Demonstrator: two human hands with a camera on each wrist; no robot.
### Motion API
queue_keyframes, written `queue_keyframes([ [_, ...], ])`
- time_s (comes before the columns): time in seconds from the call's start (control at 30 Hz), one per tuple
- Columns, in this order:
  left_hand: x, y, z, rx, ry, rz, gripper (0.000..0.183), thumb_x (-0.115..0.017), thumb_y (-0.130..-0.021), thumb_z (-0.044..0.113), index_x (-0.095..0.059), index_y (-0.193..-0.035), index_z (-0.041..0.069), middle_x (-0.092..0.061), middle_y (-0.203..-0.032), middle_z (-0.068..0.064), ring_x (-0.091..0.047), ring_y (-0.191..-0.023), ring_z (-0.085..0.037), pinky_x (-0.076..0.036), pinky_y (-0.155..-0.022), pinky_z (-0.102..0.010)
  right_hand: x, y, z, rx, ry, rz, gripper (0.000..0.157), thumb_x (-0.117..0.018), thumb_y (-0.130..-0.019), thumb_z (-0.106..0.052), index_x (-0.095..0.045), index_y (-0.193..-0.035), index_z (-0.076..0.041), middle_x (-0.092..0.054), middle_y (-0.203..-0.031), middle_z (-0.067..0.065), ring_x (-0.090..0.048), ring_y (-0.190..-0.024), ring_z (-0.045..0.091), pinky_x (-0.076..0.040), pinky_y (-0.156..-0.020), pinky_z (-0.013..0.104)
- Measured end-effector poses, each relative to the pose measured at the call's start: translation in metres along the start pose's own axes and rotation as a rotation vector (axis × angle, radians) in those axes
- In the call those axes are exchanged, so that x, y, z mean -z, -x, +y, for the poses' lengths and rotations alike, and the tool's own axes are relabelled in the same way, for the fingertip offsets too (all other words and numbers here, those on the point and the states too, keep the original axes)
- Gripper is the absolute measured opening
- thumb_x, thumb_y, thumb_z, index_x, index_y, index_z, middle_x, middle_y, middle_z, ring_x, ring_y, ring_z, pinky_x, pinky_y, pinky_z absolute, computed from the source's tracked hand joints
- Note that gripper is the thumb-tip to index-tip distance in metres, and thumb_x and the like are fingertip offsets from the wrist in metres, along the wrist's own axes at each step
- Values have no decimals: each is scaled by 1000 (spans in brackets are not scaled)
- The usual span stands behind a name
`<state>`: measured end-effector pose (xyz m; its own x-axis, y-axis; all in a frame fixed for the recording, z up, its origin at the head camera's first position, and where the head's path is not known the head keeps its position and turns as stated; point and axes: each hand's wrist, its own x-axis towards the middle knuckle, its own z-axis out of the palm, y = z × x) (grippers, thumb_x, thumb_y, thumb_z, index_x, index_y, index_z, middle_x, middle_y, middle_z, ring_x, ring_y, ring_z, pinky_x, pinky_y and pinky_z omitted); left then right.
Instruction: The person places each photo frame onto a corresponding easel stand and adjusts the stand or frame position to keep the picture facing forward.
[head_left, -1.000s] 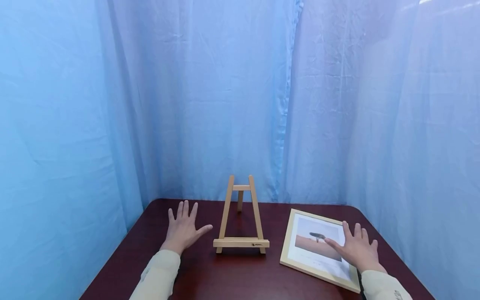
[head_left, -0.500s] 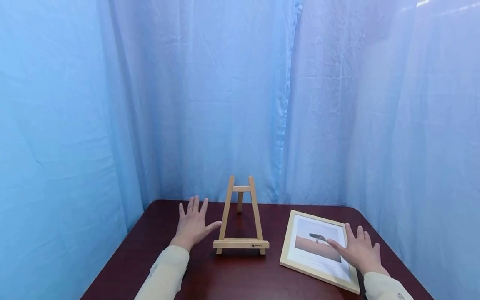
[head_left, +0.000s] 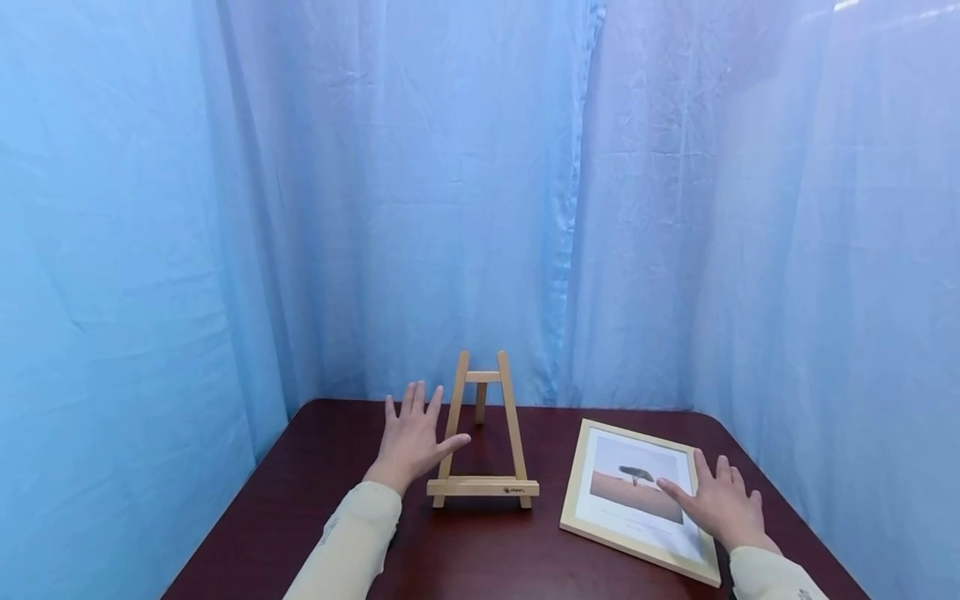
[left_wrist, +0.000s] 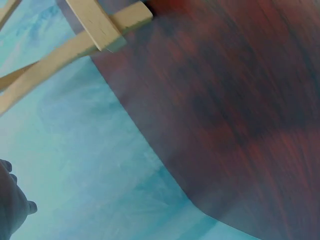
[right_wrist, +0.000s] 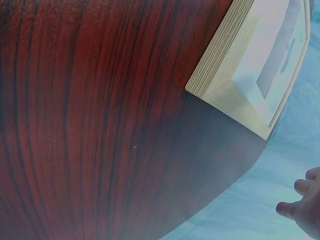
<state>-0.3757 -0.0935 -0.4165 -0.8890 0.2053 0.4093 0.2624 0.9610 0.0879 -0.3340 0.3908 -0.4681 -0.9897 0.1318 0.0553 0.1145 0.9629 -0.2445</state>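
A small wooden easel (head_left: 483,486) stands upright in the middle of the table. My left hand (head_left: 411,442) is spread at the easel's left side; its thumb overlaps the left leg in the head view, and I cannot tell if they touch. A light wood picture frame (head_left: 576,500) with a print of a tree lies face up to the right of the easel. Over the frame's right edge hovers my right hand (head_left: 723,504), fingers spread, gripping nothing. Fingertips of the left hand (left_wrist: 12,202) and right hand (right_wrist: 305,205) show at the corners of the wrist views.
The dark red wood-grain table (head_left: 480,558) has rounded far corners. Blue curtains (head_left: 465,200) hang behind it and along both sides.
My left hand has moved right and slightly away from me, up to the easel's left leg. The right hand has barely shifted. Easel and picture frame have stayed put.
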Motion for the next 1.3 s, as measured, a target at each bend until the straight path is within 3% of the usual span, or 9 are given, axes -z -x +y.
queue_keyframes([
  [0.4, 4, -9, 31, -74, -2, 7, 100, -43, -85, 82, -25, -159, 17, -24, -161, -17, -16, -149, -33, -15, -114, -64, 3, 4, 0, -13, -23, -28, 120, -36, -85, -84, -13, -151, 14, -8, -142, 53, -12, -129, 68, -16, -96, 81],
  [0.9, 7, -16, 73, -160, 29, 14, 94, -45, -88, 77, -27, -159, 17, -25, -161, -15, -19, -149, -31, -20, -114, -62, -2, 5, 5, -36, -35, -44, 122, -34, -85, -85, -14, -149, 17, -9, -141, 54, -15, -128, 68, -20, -95, 81],
  [1.3, 0, -19, 105, -195, 108, -45, 94, -44, -89, 76, -23, -160, 17, -26, -161, -14, -22, -148, -30, -24, -114, -57, -4, 7, 8, -65, -55, -51, 123, -34, -86, -84, -13, -146, 21, -12, -139, 55, -22, -125, 69, -30, -91, 78],
])
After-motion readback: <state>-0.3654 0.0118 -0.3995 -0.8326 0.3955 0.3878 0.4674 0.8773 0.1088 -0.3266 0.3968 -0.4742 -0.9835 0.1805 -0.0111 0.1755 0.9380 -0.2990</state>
